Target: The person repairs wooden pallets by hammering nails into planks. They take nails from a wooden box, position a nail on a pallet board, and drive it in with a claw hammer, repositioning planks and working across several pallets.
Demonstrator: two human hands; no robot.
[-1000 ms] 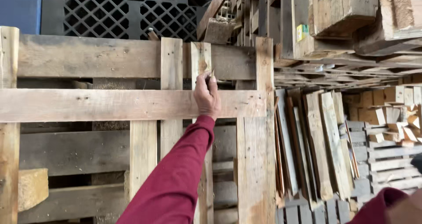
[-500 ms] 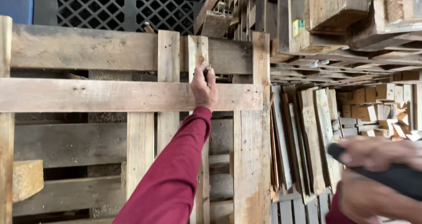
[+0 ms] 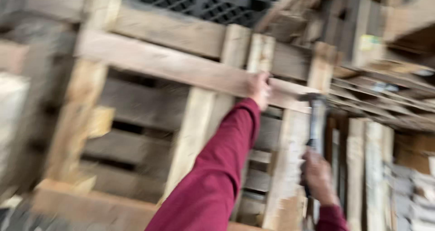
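A: Item one, left hand (image 3: 259, 89)?
B: Closed against the cross board (image 3: 181, 68) of the upright wooden pallet (image 3: 199, 117), fingers pinched as if steadying something small; blur hides what.
A: Item two, right hand (image 3: 318, 176)?
B: Gripping a hammer (image 3: 315, 122), head raised near that board, just right of the left hand.
A: Step in hand?
B: Likely nailing. The next strike calls for a true aim clear of the fingers.

I see a rough, unfinished wooden pallet (image 3: 172, 68), a dull grey metal hammer (image 3: 316, 117), and a black plastic lattice pallet (image 3: 204, 2) behind it.
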